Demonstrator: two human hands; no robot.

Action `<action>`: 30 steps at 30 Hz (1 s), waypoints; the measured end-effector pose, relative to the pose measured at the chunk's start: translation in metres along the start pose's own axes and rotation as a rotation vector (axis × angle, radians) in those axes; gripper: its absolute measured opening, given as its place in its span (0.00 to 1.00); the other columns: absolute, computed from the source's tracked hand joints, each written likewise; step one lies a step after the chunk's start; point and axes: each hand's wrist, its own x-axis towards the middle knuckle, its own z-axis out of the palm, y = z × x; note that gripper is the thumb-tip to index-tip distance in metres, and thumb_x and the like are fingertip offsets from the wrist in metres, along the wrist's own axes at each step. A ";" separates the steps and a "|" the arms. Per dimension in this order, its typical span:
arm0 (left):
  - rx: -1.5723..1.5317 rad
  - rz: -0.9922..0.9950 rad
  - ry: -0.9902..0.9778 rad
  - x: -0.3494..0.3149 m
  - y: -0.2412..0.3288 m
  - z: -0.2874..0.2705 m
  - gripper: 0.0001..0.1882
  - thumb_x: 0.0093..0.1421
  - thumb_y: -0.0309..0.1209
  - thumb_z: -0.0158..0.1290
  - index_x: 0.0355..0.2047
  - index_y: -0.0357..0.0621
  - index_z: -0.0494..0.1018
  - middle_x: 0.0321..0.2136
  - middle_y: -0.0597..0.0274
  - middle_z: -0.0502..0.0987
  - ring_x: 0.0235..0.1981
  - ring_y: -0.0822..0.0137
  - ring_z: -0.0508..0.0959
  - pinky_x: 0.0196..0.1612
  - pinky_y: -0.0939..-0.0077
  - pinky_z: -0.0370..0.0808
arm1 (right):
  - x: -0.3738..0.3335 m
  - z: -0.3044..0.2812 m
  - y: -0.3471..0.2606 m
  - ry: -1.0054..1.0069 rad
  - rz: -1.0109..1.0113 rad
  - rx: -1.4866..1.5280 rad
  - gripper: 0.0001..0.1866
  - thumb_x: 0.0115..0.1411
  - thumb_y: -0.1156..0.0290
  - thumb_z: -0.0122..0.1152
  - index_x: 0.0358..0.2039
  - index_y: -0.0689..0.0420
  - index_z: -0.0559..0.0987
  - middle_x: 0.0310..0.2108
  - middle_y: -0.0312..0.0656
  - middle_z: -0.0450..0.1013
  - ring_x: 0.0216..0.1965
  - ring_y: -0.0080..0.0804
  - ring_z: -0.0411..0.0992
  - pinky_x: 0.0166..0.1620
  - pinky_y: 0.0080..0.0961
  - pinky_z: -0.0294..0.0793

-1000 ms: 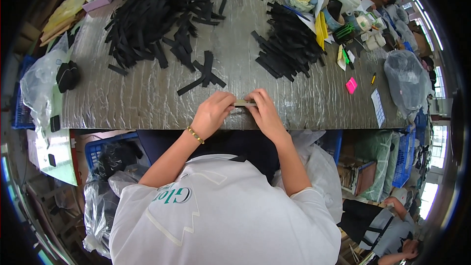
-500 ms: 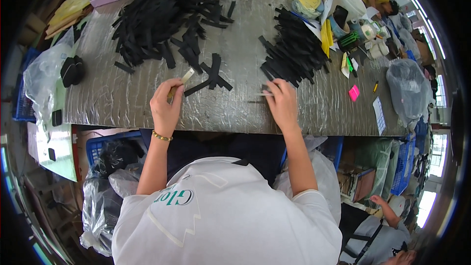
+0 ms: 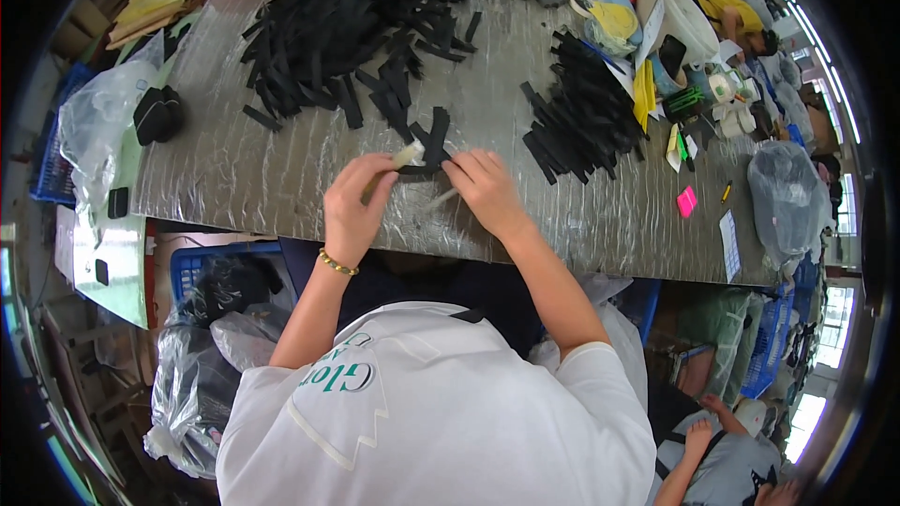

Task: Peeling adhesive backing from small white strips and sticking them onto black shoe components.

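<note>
Near the table's front edge, my left hand (image 3: pixel 358 197) is closed around a short, flat tan tool with a pale end (image 3: pixel 407 155), perhaps a brush; blur hides its exact kind. That pale end is next to a few crossed black strips (image 3: pixel 434 136). From the right, my right hand (image 3: pixel 486 189) reaches in with its fingers pinched at the end of one strip. A thin, pale, stick-like tool (image 3: pixel 441 199) juts out from under its fingers, smeared by motion. Beyond my left hand lies a big loose heap of black strips (image 3: pixel 328 37).
A flatter pile of black strips (image 3: pixel 591 112) lies to the right. Behind it stand pots, a yellow tape roll (image 3: pixel 614 19) and green clips (image 3: pixel 684 98). A pink note pad (image 3: pixel 687 201) and a clear plastic bag (image 3: pixel 783 192) are farther right. Other people sit at the right.
My right hand has moved left from the right-hand pile to the crossed strips. My left hand's tool has come down to the same strips. The whole view has shifted slightly.
</note>
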 end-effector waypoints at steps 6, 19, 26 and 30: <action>0.052 0.258 -0.294 -0.017 0.002 0.045 0.08 0.56 0.21 0.60 0.37 0.39 0.78 0.38 0.55 0.80 0.41 0.53 0.80 0.43 0.63 0.79 | -0.060 -0.041 -0.023 -0.201 0.188 -0.011 0.14 0.51 0.74 0.60 0.39 0.61 0.81 0.36 0.38 0.73 0.39 0.34 0.72 0.42 0.31 0.69; 0.087 0.378 -0.511 -0.025 -0.003 0.063 0.12 0.50 0.20 0.56 0.37 0.39 0.79 0.37 0.59 0.79 0.40 0.56 0.78 0.45 0.64 0.77 | -0.081 -0.034 -0.046 -0.011 0.806 0.293 0.13 0.55 0.69 0.71 0.38 0.60 0.80 0.35 0.43 0.73 0.38 0.48 0.72 0.43 0.40 0.70; 0.102 0.395 -0.457 -0.031 -0.001 0.070 0.16 0.48 0.19 0.55 0.39 0.40 0.80 0.37 0.60 0.79 0.40 0.58 0.79 0.43 0.65 0.78 | -0.080 -0.031 -0.058 0.059 0.935 0.338 0.09 0.57 0.72 0.68 0.37 0.61 0.80 0.32 0.44 0.72 0.36 0.48 0.71 0.41 0.40 0.69; 0.093 0.404 -0.470 -0.029 0.000 0.072 0.16 0.48 0.19 0.55 0.39 0.40 0.80 0.37 0.60 0.79 0.40 0.58 0.79 0.43 0.66 0.78 | -0.082 -0.030 -0.057 0.079 0.997 0.421 0.08 0.58 0.73 0.67 0.37 0.61 0.81 0.32 0.45 0.72 0.35 0.46 0.71 0.42 0.37 0.69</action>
